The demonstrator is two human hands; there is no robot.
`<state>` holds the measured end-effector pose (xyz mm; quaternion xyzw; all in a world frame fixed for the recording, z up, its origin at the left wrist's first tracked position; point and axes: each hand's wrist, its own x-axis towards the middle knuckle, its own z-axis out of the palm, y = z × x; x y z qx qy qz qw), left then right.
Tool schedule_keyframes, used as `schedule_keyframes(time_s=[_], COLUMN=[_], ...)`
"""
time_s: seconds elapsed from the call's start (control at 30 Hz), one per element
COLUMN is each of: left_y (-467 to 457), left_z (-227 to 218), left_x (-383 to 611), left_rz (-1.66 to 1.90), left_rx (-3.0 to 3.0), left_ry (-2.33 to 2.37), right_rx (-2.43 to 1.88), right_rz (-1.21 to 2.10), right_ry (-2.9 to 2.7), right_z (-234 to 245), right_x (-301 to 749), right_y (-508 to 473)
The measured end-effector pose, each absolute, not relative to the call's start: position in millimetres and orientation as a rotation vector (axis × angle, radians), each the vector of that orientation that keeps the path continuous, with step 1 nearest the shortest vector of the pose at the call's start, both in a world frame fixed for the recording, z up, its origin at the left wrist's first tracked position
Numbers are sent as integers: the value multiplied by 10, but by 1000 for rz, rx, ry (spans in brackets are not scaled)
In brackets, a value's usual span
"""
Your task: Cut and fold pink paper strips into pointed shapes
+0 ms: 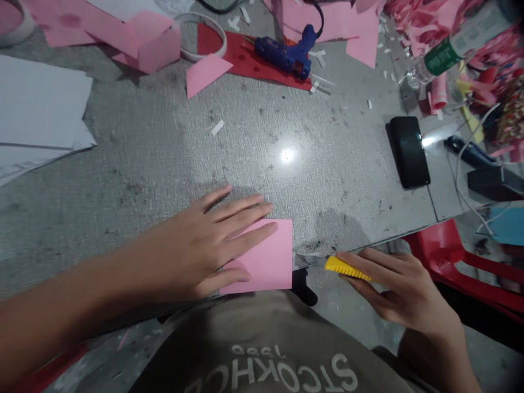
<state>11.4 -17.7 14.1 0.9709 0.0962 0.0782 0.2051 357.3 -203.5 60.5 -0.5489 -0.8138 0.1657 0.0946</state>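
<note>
1. At the lower centre of the frame, the pink card [272,259] lies beneath the left hand [216,240], which is laid flat with its fingers spread, pressing on the card and gripping nothing.
2. To the right of the card, the right hand [403,284] is closed around the yellow cutter [347,268]; its blade [308,259] points left at the card's right edge, and whether the two touch cannot be told.
3. The wearer's shirt [262,333] fills the bottom centre, close below the card, and a red chair [440,245] stands at the lower right, beyond the right hand.
4. Farther up the bench [164,158], a black phone [409,155] lies at the right and a white scrap [218,127] lies above the left hand.
5. Across the top, a blue glue gun [286,54] rests on a red strip [241,57], beside a white tape ring [223,41]; white sheets [41,109] occupy the upper left, a bottle with a green label [442,57] the upper right.
6. The card is plain pink and flat, with straight edges at top, right and bottom; the left hand hides much of its left side, and its lower part overhangs the bench edge.
</note>
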Motion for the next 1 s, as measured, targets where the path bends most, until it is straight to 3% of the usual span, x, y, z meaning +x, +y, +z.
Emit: schedule_keyframes(time_s=[0.7,1.0], left_y=[-222,-207], left_z=[214,266], left_x=[92,96], left_rz=[368,212], left_rx=[2722,2605], left_ry=[280,307], right_rx=[-1574,-1495], right_rz=[356,407], right_ry=[-2205,-2085], right_z=[442,515], right_x=[3423,3484], right_y=[-1955,-1942])
